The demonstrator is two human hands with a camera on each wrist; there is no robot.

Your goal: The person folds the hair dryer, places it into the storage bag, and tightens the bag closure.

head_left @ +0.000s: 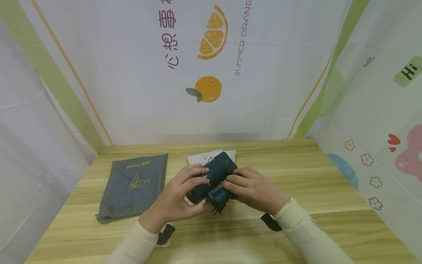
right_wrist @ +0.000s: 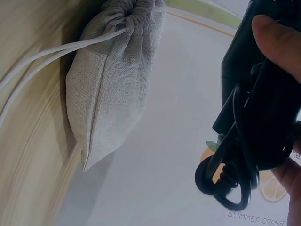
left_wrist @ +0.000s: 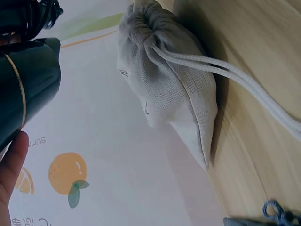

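Both hands hold a dark teal folding hair dryer [head_left: 214,174] above the middle of the table. My left hand [head_left: 176,196] grips its round barrel from the left, with a fingertip near the thin gold ring in the left wrist view. From the other side, my right hand [head_left: 255,189] grips the part with the folded handle. A black cord [right_wrist: 235,174] hangs looped beside it in the right wrist view. Behind the dryer lies a pale drawstring bag [left_wrist: 174,84], gathered at its neck with white cords and partly hidden in the head view.
A flat grey pouch [head_left: 135,189] lettered "Hair Dryer" lies at the left of the wooden table [head_left: 280,165]. White printed curtains [head_left: 138,91] hang behind the table and on both sides. Dark wrist-camera pieces [head_left: 271,222] sit near the cuffs.
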